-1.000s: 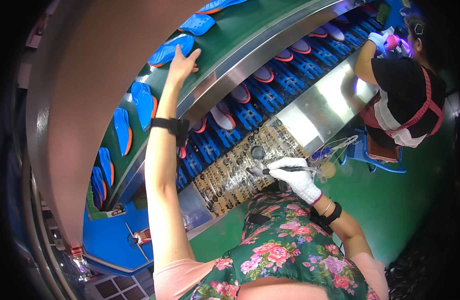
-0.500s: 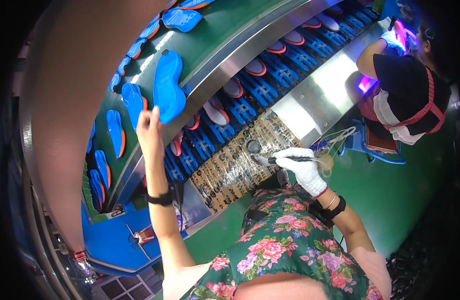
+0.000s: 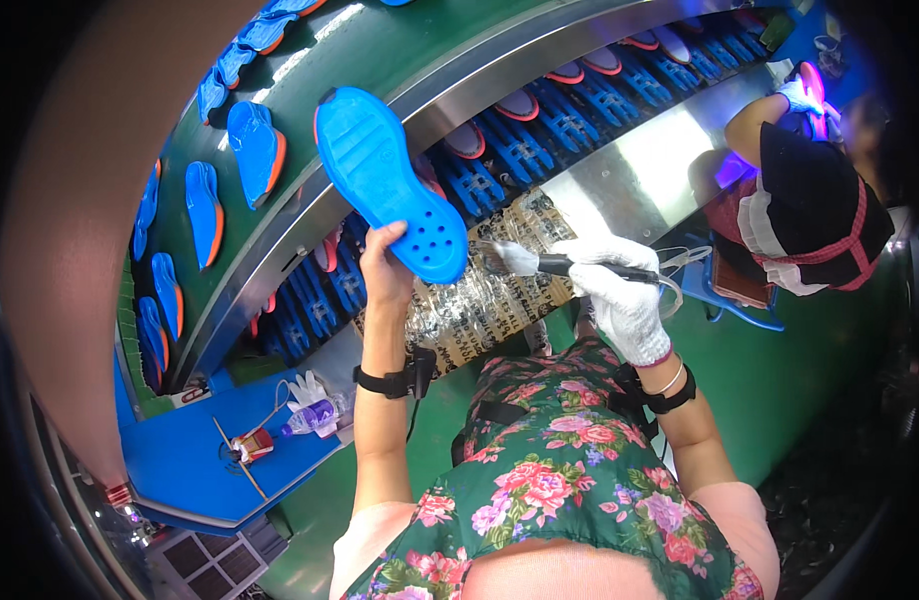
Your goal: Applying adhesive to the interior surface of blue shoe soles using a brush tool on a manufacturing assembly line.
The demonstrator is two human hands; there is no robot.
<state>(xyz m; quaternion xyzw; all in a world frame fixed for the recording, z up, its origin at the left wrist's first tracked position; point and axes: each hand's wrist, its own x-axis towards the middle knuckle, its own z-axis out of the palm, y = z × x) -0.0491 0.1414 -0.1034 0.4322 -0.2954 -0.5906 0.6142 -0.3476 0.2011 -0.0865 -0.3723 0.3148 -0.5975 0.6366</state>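
Note:
A blue shoe sole [image 3: 385,185] with an orange edge and a cluster of small holes is gripped near its holed end by my bare left hand [image 3: 387,268]. It is held up above the taped work surface, its broad face toward me. In a white glove, my right hand [image 3: 622,295] is closed round the black handle of a brush [image 3: 520,260]. A thin tube runs from the handle's end. The pale bristles point left, a little apart from the sole's holed end.
More blue soles [image 3: 205,210] lie on the green conveyor [image 3: 310,130] at left. A rack line [image 3: 530,150] of blue holders carries shoe parts. Cardboard under clear tape [image 3: 470,325] covers the ledge before me. A purple-labelled bottle [image 3: 315,415] stands on a blue table [image 3: 180,460]. A co-worker [image 3: 810,200] sits at right.
My left hand has brought the sole from over the conveyor to the right and nearer. My right hand has raised the brush from the ledge toward the sole.

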